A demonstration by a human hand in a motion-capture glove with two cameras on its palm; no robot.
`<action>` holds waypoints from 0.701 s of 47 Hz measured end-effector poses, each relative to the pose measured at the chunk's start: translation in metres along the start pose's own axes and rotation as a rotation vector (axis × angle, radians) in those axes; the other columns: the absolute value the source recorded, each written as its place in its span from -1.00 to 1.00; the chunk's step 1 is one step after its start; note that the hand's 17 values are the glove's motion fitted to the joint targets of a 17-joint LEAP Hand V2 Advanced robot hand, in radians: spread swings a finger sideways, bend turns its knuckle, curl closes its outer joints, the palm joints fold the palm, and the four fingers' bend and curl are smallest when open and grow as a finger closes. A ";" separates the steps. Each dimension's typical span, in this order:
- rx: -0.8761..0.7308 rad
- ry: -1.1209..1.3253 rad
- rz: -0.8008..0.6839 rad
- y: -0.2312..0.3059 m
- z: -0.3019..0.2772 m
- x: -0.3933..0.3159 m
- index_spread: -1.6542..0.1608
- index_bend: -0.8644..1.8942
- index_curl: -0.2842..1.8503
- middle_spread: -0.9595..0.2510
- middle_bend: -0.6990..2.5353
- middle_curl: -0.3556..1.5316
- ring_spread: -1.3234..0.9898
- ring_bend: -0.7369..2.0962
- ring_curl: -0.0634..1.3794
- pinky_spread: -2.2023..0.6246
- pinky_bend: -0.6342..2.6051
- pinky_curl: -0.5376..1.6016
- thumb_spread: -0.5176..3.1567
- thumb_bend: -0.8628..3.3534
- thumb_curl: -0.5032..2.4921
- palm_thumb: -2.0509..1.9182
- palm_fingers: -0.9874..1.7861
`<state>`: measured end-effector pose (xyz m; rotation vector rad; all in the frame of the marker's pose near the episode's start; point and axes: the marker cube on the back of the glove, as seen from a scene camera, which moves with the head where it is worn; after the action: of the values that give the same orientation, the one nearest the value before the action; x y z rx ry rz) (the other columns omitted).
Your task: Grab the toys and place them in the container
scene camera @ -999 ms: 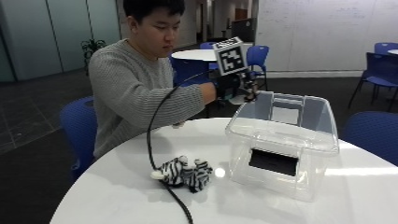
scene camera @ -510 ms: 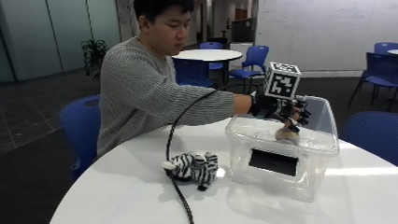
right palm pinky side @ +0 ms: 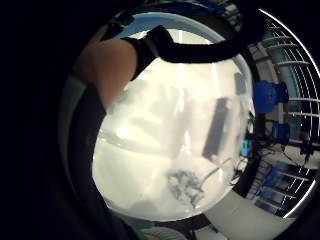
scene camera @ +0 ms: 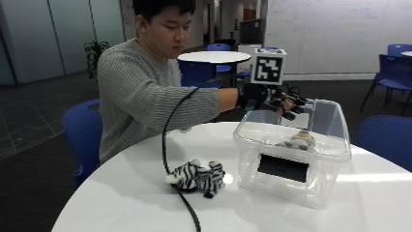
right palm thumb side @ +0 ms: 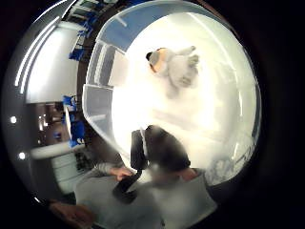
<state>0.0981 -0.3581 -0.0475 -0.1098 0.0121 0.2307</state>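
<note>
While my gloved right hand [scene camera: 273, 101] hovers above the clear container [scene camera: 293, 164] with fingers relaxed and holding nothing, a grey plush toy [scene camera: 299, 140] lies inside it; the striped zebra toy [scene camera: 195, 177] sits on the white table [scene camera: 116, 203], left of the container.

A grey plush toy [scene camera: 300, 140] lies inside the clear container [scene camera: 293, 166]; a zebra toy [scene camera: 195, 177] lies beside it.

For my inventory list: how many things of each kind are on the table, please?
Toys: 2, the zebra toy on the table and the grey plush toy in the container.
Containers: 1, the clear plastic container.
Total: 3.
</note>
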 end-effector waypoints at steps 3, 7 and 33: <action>0.039 -0.034 0.018 0.029 -0.026 0.036 0.45 -0.28 -0.50 0.32 -0.47 -0.17 0.01 -0.10 -0.42 0.57 0.04 -0.13 -0.05 -0.60 -0.38 0.02 -0.39; 0.079 0.019 0.016 0.077 -0.043 0.088 0.44 -0.26 -0.50 0.32 -0.48 -0.19 0.02 -0.11 -0.42 0.58 0.03 -0.14 -0.04 -0.60 -0.39 0.02 -0.38; -0.085 -0.042 0.296 0.200 0.084 0.181 0.42 -0.25 -0.44 0.33 -0.47 -0.28 0.03 -0.15 -0.46 0.59 -0.01 -0.17 -0.01 -0.60 -0.44 0.04 -0.33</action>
<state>0.2287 -0.1139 0.0100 -0.1879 -0.0238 0.5290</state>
